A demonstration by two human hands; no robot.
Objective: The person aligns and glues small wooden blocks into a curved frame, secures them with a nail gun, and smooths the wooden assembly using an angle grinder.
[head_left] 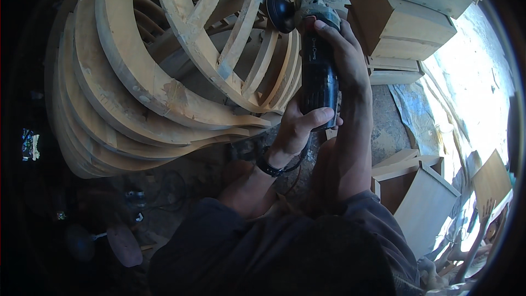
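Both my hands hold a black angle grinder (pixel 318 74) with a grey head, its body pointing away from me. My right hand (pixel 349 57) wraps the upper body from the right, thumb by a red part. Lower down, my left hand (pixel 298 126) grips the rear end of the body, its thumb across it. The grinder's round dark pad (pixel 280 13) faces left, close to the edge of a large curved wooden frame (pixel 181 98). Whether the pad touches the wood I cannot tell. The frame has several stacked bent ribs and crossing slats.
Pale wooden boxes (pixel 419 22) are stacked at the far right. Another angular wooden box (pixel 419 203) stands near my right arm, with a wooden fork-shaped piece (pixel 485 214) beyond it. A blue sheet (pixel 411 112) lies at the right. Dim round objects (pixel 124 245) are at the lower left.
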